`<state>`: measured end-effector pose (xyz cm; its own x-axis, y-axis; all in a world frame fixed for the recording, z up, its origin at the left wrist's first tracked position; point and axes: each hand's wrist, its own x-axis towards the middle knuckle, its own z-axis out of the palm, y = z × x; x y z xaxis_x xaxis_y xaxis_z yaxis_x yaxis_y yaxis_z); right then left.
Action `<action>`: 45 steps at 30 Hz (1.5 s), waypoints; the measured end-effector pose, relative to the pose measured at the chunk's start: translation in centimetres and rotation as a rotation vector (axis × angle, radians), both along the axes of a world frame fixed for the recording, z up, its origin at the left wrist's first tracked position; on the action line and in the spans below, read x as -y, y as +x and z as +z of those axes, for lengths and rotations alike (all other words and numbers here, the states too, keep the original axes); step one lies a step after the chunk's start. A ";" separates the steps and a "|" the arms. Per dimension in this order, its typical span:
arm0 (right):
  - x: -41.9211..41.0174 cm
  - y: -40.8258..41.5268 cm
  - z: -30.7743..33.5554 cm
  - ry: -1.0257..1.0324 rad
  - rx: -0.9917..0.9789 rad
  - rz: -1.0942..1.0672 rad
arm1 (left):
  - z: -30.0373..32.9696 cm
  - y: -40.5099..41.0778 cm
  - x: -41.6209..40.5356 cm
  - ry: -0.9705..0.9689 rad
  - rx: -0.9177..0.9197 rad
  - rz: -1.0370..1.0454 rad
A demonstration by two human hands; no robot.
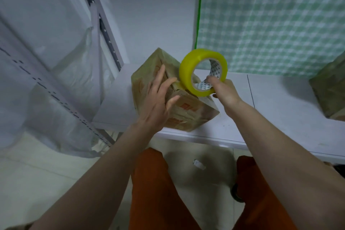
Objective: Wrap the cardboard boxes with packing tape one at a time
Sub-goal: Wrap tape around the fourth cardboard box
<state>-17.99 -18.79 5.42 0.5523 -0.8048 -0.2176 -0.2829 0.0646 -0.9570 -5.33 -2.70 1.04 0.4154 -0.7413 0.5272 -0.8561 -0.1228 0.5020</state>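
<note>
A person in rust-orange trousers (153, 192) is standing at the near edge of a white tabletop (270, 117), working on a brown cardboard box (188, 112) that is sitting tilted near the table's left end, one corner pointing up. The left hand (158, 97) is lying flat against the box's left face, its fingers straight and spread, the thumb pressing on the near face; it is gripping nothing. The right hand (223, 92) is holding a wide roll of yellow-tinted clear packing tape (203, 72) upright, fingers hooked through the core and thumb under the outer rim, with the roll's lower edge touching the top of the box. The inside of the roll's core is showing a printed pattern of small dark triangles, with no legible brand name. The box's faces are carrying red-orange printed marks, too blurred and glossed over to read. At the far right edge of the table a second brown cardboard box (330, 87) is partly showing, well apart from the first. A green-and-white checked cloth (270, 18) is hanging behind the table, and a small scrap of white paper (199, 164) is lying on the pale floor between the person's legs.
</note>
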 end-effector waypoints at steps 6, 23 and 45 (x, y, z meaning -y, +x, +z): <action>-2.9 2.4 -0.4 -0.134 -0.021 0.080 | -3.2 0.4 -3.0 -0.177 -0.185 0.000; -3.9 4.0 -2.4 -0.566 -0.235 0.180 | -7.5 0.6 -5.4 0.445 -0.049 0.292; -1.7 3.4 -5.8 -0.308 -0.045 -0.204 | -3.9 0.6 1.9 0.831 0.078 0.317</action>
